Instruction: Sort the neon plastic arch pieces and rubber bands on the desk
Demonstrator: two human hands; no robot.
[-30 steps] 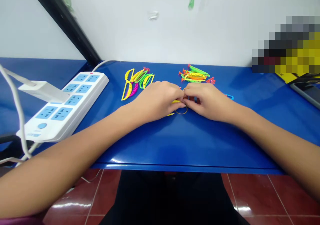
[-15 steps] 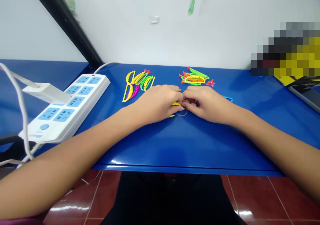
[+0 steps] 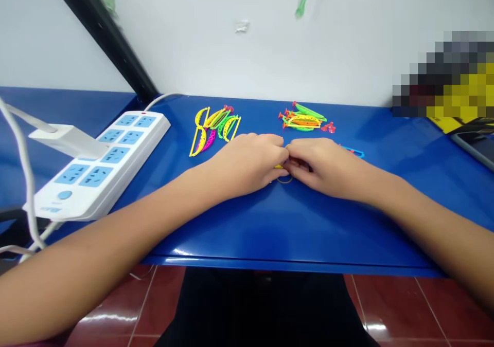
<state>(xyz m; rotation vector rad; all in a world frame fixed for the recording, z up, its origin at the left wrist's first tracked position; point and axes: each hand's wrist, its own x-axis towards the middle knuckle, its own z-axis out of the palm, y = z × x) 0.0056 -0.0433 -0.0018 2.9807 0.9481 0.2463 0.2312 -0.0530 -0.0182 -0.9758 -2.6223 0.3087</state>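
Observation:
At the middle of the table my left hand (image 3: 250, 163) and my right hand (image 3: 326, 166) meet at the fingertips, both closed. My left fingers pinch a yellow plastic toy bow (image 3: 278, 166), mostly hidden behind them. A thin brown rubber band (image 3: 284, 181) loops out below my right fingertips, which grip it. Whether the band is hooked on the bow cannot be seen. Beyond my left hand lies a group of coloured toy bows (image 3: 201, 142), yellow, pink and green. Behind my right hand is a pile of toy bows and darts (image 3: 306, 120) with red suction tips.
A blue plastic piece (image 3: 358, 153) lies just past my right wrist. On the left a white power strip (image 3: 135, 154) carries a plugged-in white adapter (image 3: 65, 140) and cables. A phone (image 3: 476, 146) rests at the right. The blue table's front edge (image 3: 247, 266) is near me.
The view has shifted slightly. My hands have drawn a little nearer to me and tighter together, and less of the yellow toy bow and rubber band shows between them.

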